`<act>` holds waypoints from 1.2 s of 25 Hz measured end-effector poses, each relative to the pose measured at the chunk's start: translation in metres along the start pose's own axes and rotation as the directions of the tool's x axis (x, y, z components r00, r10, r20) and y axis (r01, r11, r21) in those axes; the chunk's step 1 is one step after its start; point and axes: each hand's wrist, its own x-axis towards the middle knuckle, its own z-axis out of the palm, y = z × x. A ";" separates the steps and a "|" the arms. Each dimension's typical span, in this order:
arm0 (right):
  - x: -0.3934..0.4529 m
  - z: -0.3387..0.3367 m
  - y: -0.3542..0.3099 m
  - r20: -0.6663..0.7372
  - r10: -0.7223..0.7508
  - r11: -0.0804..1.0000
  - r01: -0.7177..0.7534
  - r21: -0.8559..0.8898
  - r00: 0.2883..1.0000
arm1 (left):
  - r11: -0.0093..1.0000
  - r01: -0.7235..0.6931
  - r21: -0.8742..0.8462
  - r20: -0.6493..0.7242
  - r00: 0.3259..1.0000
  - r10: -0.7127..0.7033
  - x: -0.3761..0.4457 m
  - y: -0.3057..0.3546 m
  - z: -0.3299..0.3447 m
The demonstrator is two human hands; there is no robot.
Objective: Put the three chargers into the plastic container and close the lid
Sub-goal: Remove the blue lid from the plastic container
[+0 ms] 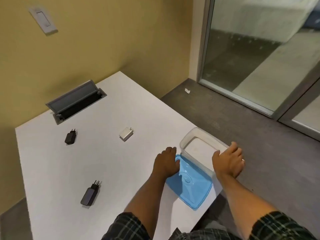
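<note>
A clear plastic container (192, 135) stands open near the table's right edge, with nothing inside. My right hand (228, 161) grips its near right rim. The blue lid (190, 189) lies flat on the table just in front of the container. My left hand (166, 161) rests palm down on the lid's left edge, fingers together. Three chargers lie loose on the table: a white one (126, 134) at the middle, a small black one (70, 137) at the far left, and a longer black one (90, 194) at the near left.
The white table (107, 170) ends close to the right of the container, with grey floor beyond. An open grey cable hatch (76, 101) is set in the far left of the tabletop. A yellow wall and glass door stand behind.
</note>
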 end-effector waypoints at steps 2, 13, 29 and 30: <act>0.003 0.001 0.005 0.083 0.179 0.977 -0.187 0.102 0.980 | 0.990 0.068 -0.125 0.061 0.996 -0.060 0.009 0.010 0.003; 0.023 0.032 0.032 0.259 0.150 0.986 -0.164 0.036 0.954 | 0.800 0.258 -0.542 0.083 0.963 -0.255 0.047 0.027 0.022; -0.001 -0.001 -0.068 0.327 -0.502 0.829 0.339 0.445 0.800 | 0.707 0.451 -0.545 -0.128 0.788 -0.602 -0.048 -0.074 -0.014; -0.009 -0.001 -0.080 0.342 -0.540 0.814 0.374 0.445 0.769 | 0.728 0.467 -0.502 -0.137 0.789 -0.599 -0.063 -0.087 -0.014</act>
